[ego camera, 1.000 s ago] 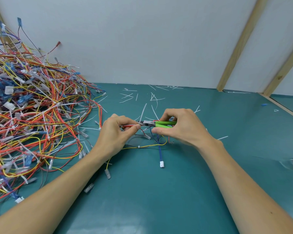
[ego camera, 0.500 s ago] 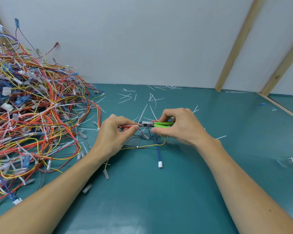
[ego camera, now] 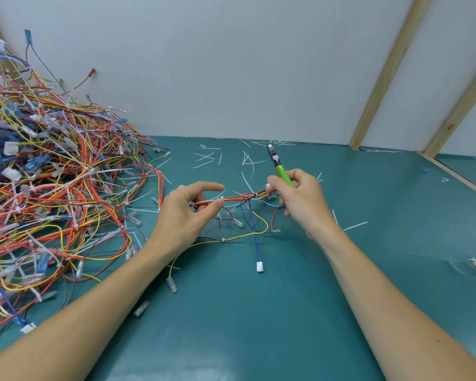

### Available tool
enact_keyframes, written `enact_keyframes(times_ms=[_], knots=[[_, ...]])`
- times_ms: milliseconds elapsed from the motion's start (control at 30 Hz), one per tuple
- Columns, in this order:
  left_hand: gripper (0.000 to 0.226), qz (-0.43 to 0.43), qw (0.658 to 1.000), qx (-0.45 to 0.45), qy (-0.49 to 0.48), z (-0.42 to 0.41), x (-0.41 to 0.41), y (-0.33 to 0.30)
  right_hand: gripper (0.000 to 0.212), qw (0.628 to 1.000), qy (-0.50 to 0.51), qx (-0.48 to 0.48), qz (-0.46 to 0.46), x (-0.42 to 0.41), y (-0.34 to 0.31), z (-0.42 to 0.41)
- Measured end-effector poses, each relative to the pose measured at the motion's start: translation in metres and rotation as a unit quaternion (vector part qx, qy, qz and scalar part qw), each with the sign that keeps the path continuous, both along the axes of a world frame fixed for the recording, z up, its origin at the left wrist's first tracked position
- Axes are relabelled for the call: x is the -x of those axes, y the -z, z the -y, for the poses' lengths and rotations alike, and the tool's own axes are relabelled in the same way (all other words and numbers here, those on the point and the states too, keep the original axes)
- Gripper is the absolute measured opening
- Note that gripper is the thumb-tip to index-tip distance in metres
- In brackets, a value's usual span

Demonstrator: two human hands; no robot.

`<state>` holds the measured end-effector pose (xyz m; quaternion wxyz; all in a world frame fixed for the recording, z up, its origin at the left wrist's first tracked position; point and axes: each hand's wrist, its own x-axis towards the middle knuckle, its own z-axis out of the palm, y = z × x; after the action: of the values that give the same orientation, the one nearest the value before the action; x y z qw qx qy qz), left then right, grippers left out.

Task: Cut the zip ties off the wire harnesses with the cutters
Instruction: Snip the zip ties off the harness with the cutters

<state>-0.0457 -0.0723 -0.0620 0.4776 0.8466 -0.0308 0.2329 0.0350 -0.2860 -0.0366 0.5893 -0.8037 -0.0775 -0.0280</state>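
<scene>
Harness (ego camera: 232,198) stretched between two hands above teal tabletop (ego camera: 259,325), left hand (ego camera: 188,213) fingers pinching its end, right hand (ego camera: 300,198) closed around green cutters (ego camera: 278,165) pointing up, wire pile (ego camera: 52,174) at left

I see cutters (ego camera: 279,167) with bright green handles and a dark metal head. The harness (ego camera: 239,199) mixes red, yellow, blue, black and white wires, with a white plug (ego camera: 259,266). The worktop (ego camera: 259,312) is teal, strewn with white tie scraps (ego camera: 248,160) toward its far edge. The pile (ego camera: 52,188) at its left edge is mostly red, yellow and blue.
</scene>
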Motion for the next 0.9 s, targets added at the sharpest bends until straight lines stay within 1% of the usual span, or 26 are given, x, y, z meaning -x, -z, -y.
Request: enact_keyframes(times_ms=[33,67,167,233,333,467,500,567,667,767,900], knots=[[0.01,0.005,1.0,-0.004,-0.002,0.0,0.0,0.0,0.012,1.0,0.005,-0.003,-0.01,-0.002,0.001,0.001],[0.009,0.008,1.0,-0.008,-0.005,-0.001,0.001,-0.001,0.013,1.0,0.008,0.001,-0.015,-0.004,0.002,0.002],[0.009,0.014,0.999,-0.026,-0.015,-0.002,0.002,-0.001,0.024,0.999,-0.01,0.04,-0.021,-0.005,0.004,0.004],[0.009,0.03,0.998,-0.054,-0.019,-0.003,0.002,-0.002,0.031,0.996,-0.035,0.082,-0.014,-0.004,0.006,0.004],[0.008,0.066,0.99,-0.124,-0.018,-0.005,0.001,-0.004,0.036,0.986,-0.063,0.151,0.006,-0.002,0.009,0.003],[0.01,0.086,0.961,-0.264,-0.012,-0.011,0.0,-0.006,0.026,0.972,-0.035,0.229,0.033,-0.001,0.012,0.003],[0.011,0.087,0.951,-0.295,-0.018,-0.012,0.0,-0.006,0.023,0.972,-0.04,0.229,0.032,-0.001,0.012,0.004],[0.013,0.091,0.934,-0.343,-0.045,-0.015,-0.001,-0.006,0.018,0.979,-0.07,0.192,0.008,-0.001,0.01,0.005],[0.013,0.089,0.919,-0.37,-0.106,-0.02,-0.004,-0.008,0.016,0.985,-0.112,0.127,-0.042,-0.002,0.006,0.006],[0.011,0.074,0.912,-0.377,-0.148,-0.023,-0.004,-0.009,0.019,0.981,-0.137,0.118,-0.068,0.002,0.004,0.002],[0.01,0.014,0.92,-0.371,-0.124,-0.02,0.0,-0.009,0.025,0.983,-0.131,0.115,-0.063,0.007,0.008,-0.005]])
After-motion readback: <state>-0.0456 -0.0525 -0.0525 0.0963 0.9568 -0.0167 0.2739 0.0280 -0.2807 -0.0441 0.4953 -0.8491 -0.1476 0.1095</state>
